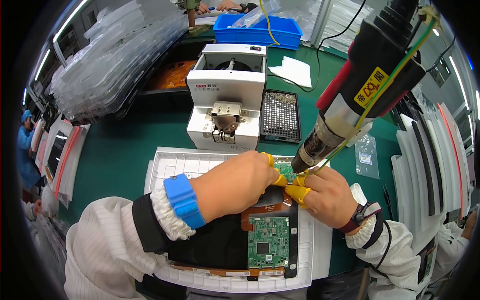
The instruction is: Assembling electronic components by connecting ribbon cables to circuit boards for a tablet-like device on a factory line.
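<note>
A white plastic frame lies before me with a black panel inside it. On that panel sits a larger green circuit board, joined to brown flex cable. My left hand and my right hand, both in yellow finger cots, meet at the lower edge of a smaller green board. Their fingers are bent and pressed together there; the fingertips hide what they pinch. An electric screwdriver hangs with its tip just above that small board, and neither hand grips it.
Beyond the frame stands a white screw feeder, beside a black tray of small metal parts. A blue bin is farther back. Clear plastic trays pile up at left, white foam sheets at right. Another person's hands work at the far side.
</note>
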Action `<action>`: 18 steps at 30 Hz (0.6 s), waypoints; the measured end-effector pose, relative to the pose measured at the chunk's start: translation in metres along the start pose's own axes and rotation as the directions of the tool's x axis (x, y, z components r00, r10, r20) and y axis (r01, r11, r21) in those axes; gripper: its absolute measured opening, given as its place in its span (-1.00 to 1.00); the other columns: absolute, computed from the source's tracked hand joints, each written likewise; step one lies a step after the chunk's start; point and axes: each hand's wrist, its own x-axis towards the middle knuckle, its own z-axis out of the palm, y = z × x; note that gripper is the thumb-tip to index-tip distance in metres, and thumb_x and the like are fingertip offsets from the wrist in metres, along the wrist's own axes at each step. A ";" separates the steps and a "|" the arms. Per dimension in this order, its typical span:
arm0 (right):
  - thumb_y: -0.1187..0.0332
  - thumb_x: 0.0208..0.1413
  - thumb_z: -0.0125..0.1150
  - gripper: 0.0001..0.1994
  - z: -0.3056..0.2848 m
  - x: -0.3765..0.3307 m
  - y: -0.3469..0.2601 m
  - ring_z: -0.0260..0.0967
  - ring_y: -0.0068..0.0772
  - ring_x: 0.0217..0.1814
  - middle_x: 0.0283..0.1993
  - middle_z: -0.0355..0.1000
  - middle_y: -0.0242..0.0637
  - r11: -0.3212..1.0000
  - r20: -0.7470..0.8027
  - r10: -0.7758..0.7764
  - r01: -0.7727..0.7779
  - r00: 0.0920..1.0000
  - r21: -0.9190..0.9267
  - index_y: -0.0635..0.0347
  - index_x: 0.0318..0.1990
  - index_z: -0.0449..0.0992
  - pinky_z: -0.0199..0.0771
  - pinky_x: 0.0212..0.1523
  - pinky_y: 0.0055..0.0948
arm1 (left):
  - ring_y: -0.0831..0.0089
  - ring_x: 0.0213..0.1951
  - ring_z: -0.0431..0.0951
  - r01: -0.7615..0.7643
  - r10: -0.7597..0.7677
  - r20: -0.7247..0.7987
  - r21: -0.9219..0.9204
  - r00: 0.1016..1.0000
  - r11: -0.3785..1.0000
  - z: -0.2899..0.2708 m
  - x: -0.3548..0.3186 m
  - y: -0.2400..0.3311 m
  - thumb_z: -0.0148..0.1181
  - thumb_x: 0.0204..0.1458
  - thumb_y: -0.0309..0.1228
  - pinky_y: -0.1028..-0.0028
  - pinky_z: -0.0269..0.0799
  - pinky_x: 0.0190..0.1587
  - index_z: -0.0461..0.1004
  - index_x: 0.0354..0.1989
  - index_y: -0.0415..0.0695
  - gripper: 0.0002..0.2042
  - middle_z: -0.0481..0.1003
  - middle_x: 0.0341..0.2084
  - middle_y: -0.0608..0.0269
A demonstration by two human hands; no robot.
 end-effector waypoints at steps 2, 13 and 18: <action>0.41 -0.21 0.22 -0.92 -0.002 0.001 0.000 0.35 -0.36 -0.27 -0.39 0.37 -0.39 1.000 0.010 -0.003 0.003 1.000 0.009 0.11 -0.48 0.49 0.36 -0.25 -0.39 | 0.14 -0.25 0.48 -0.094 0.092 0.029 0.073 0.995 0.993 -0.002 -0.005 0.005 0.13 -0.03 -0.53 0.31 0.43 -0.16 0.57 -0.27 -0.31 -0.82 0.47 -0.38 -0.02; 0.42 -0.19 0.22 -0.94 0.002 -0.001 0.004 0.38 -0.37 -0.29 -0.39 0.41 -0.36 0.999 -0.011 -0.005 0.006 1.000 0.041 0.11 -0.54 0.46 0.38 -0.18 -0.38 | 0.23 -0.22 0.43 -0.154 0.153 0.021 0.210 0.988 0.966 0.004 -0.012 0.009 0.11 -0.01 -0.50 0.37 0.39 -0.11 0.55 -0.29 -0.27 -0.84 0.44 -0.38 0.07; 0.43 -0.18 0.23 -0.95 0.002 -0.001 0.005 0.38 -0.36 -0.28 -0.39 0.42 -0.35 0.999 0.016 -0.007 0.007 1.000 0.037 0.12 -0.52 0.47 0.38 -0.17 -0.38 | 0.23 -0.22 0.43 -0.151 0.147 0.036 0.198 0.988 0.968 0.003 -0.011 0.008 0.10 -0.01 -0.51 0.37 0.39 -0.11 0.54 -0.29 -0.27 -0.85 0.45 -0.39 0.07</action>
